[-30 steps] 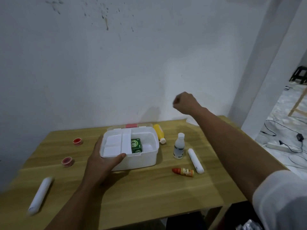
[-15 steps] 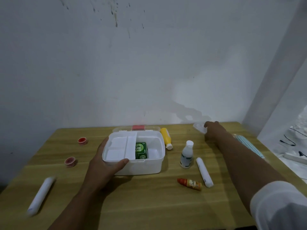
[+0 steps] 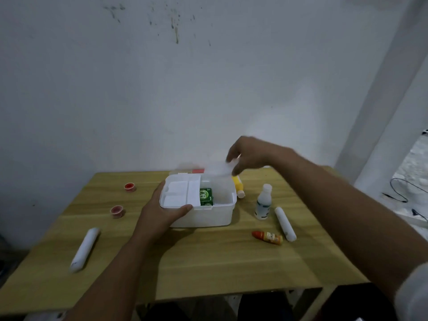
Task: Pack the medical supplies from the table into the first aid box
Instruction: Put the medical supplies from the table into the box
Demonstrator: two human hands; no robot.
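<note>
Nearest me, left of the first aid box, a white roll lies on the wooden surface. To the box's right lie a small orange bottle and a second white roll, with a white bottle standing upright just behind them. My left hand grips the box's near-left corner, thumb along the rim. Inside, a white tray fills the left part and a green packet stands beside it. Two red caps sit left of the box. Over its far-right corner my right hand pinches a thin white packet (blurred) between closed fingers. A yellow bottle lies just right of the box.
</note>
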